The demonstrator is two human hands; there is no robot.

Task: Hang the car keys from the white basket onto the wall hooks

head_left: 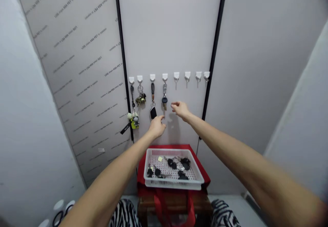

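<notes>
A row of several white wall hooks [176, 75] runs across the pale panel. The leftmost ones carry key sets: one with a yellow-green charm [134, 120], a brass-coloured bunch [140, 99], a black fob [153, 112] and a blue-headed key [164, 100]. The hooks to the right are bare. My left hand [156, 126] is raised just below the black fob, fingers loosely curled, holding nothing. My right hand [180, 109] reaches beside the blue-headed key, fingers apart and empty. Below, a white basket [197, 176] holds several black keys [172, 164].
The basket rests on a red bag [140, 172] draped over a wooden stool [146, 203]. Black vertical strips [214, 49] divide the wall panels. Zebra-patterned fabric [125, 215] shows at the bottom. White round objects [58, 205] sit at the lower left floor.
</notes>
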